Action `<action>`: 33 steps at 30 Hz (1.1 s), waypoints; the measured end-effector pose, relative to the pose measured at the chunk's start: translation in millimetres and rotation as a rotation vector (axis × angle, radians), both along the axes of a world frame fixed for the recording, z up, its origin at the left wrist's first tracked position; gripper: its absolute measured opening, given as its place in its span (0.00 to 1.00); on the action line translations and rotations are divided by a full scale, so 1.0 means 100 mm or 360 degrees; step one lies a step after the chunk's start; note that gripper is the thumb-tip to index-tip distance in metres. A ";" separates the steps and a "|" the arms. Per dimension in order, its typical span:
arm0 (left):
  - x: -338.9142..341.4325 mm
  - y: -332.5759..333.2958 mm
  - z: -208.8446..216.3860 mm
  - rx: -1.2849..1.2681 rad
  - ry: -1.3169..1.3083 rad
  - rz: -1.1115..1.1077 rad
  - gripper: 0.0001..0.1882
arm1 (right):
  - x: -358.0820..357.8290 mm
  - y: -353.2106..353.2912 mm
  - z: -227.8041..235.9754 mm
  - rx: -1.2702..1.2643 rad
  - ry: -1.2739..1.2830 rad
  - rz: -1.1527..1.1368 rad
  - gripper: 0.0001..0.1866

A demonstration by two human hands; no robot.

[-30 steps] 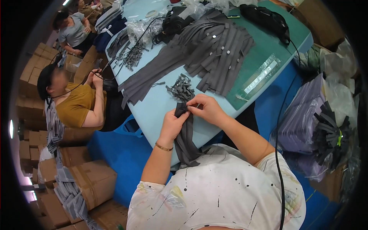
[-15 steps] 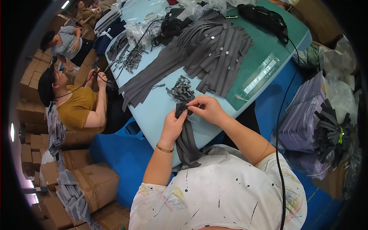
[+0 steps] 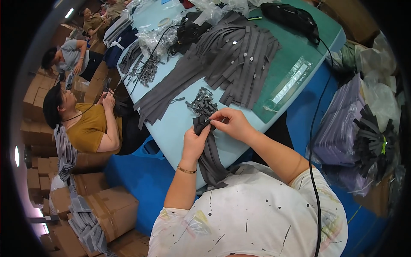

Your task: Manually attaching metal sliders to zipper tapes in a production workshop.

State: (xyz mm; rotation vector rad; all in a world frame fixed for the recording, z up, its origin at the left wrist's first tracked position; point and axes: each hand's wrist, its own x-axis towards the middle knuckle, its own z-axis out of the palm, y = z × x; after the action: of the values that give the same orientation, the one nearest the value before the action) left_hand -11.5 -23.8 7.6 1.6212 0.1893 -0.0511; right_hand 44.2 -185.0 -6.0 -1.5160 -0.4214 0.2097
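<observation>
- Grey zipper strips [image 3: 212, 160] are sitting between your hands at the near table edge, lower ends draping toward your lap.
- Your left hand [image 3: 196, 139] is grasping them near their far end, thumb on top.
- Your right hand [image 3: 233, 124] is pinching thumb and index together at that same end; can't tell what exactly is between the fingertips, too small.
- Small grey metal parts [image 3: 202, 103] are lying in a heap just beyond your hands.
- More grey strips [image 3: 242, 55] are fanning out farther back, across the light-blue table [image 3: 171, 130] and onto the green mat [image 3: 295, 47].
- Black bag [image 3: 295, 19] is resting at far right on the mat.
- Co-worker in mustard top [image 3: 92, 128] is sitting at left, hands raised together.
</observation>
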 end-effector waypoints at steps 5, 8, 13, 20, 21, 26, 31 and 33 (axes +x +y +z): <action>0.00 -0.02 -0.01 0.0016 -0.0063 -0.0021 0.09 | 0.00 -0.02 0.00 -0.0061 -0.0081 0.0042 0.06; 0.00 -0.02 -0.02 0.0042 -0.0097 -0.0026 0.08 | 0.00 -0.01 0.02 -0.0097 -0.0105 0.0046 0.06; -0.01 -0.01 -0.04 0.0049 -0.0066 -0.0010 0.08 | -0.02 0.00 0.00 -0.0025 -0.0126 -0.0032 0.06; 0.00 -0.03 -0.01 0.0138 -0.0080 -0.0029 0.08 | -0.01 -0.01 -0.02 -0.0056 -0.0083 -0.0012 0.05; -0.01 -0.03 -0.02 0.0107 -0.0093 -0.0026 0.08 | -0.01 -0.01 -0.01 -0.0010 -0.0061 0.0032 0.05; -0.02 -0.06 -0.01 0.0070 -0.0103 -0.0056 0.08 | 0.00 -0.03 -0.01 0.0016 -0.0049 0.0069 0.05; 0.01 0.00 0.00 0.0064 -0.0006 -0.0050 0.09 | -0.01 -0.04 -0.01 0.0002 -0.0129 0.0066 0.06; 0.01 0.03 0.01 -0.0044 0.0071 -0.0048 0.09 | -0.01 -0.03 0.03 0.0011 -0.0060 0.0038 0.06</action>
State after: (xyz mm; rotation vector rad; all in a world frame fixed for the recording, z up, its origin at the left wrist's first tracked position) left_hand -10.2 -21.3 8.5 1.5962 0.1976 -0.1125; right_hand 42.9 -188.4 -3.1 -1.5107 -0.4696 0.1984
